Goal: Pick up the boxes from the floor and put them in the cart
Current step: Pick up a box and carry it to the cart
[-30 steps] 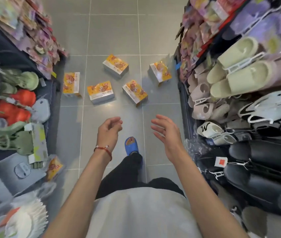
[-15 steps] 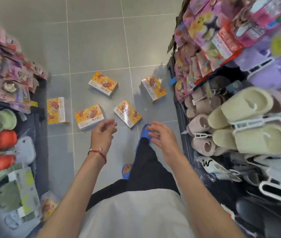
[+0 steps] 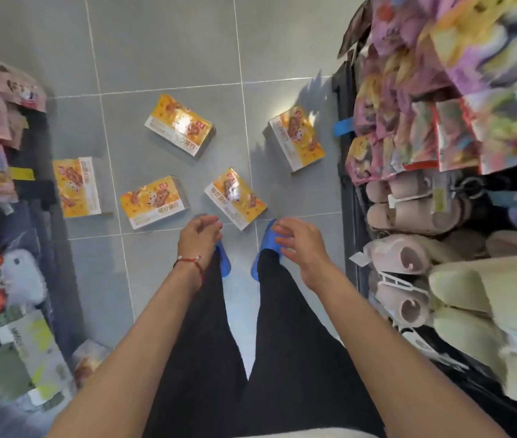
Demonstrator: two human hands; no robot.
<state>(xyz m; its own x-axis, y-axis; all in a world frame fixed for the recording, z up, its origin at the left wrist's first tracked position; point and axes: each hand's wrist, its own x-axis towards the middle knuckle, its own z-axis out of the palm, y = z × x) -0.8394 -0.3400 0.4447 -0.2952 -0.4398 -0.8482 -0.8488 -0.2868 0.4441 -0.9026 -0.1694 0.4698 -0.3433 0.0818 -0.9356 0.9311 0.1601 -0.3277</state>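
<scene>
Boxes (image 3: 155, 202) are lying scattered on the tiled floor (image 3: 168, 52) just beyond my blue slippers (image 3: 268, 237), and I am holding my left hand (image 3: 198, 235) and right hand (image 3: 298, 245) out toward them, empty, fingers seemingly half-curled, needing next to stoop and grasp the nearest.

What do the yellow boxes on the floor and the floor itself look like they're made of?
Yellow boxes: probably printed cardboard, glossy or film-wrapped, judging by sharp folded edges and a bright glare spot on one. Floor: likely ceramic or stone tile, matte grey, with straight pale grout lines forming a grid.
</scene>
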